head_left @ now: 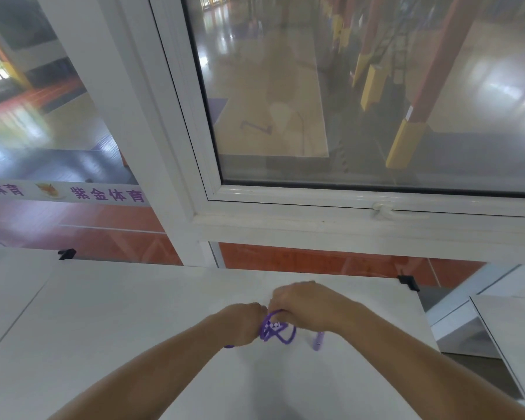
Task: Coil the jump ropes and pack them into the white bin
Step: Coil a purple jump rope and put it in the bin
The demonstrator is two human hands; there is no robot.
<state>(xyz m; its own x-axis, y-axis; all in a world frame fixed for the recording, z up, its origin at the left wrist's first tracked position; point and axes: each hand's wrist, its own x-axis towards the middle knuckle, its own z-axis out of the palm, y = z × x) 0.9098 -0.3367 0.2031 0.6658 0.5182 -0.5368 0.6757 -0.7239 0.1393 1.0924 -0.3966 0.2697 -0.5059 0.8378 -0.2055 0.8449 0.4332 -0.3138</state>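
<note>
- The left hand (243, 323) is curled into a fist around the purple jump rope (275, 328), gripping the bundle at its nine o'clock side; a short purple bit pokes out below the wrist at seven o'clock.
- The right hand (306, 306) is bent over the bundle from one o'clock, fingers curled onto the top loops; it grasps the rope too, though the fingertips are blurred.
- The two hands touch, knuckles together, above the rope.
- The rope lies in tangled loops between and just under the hands, low over the white table (134, 322).
- A pale purple handle (317, 341) hangs at four o'clock from the loops, just beside the right wrist, near the tabletop.
- Beyond the table at twelve o'clock stands a white window frame (285, 219), with a latch (384, 211) at one o'clock.
- A black clip (409, 282) sits on the table's far edge at two o'clock; another (66, 253) at ten o'clock.
</note>
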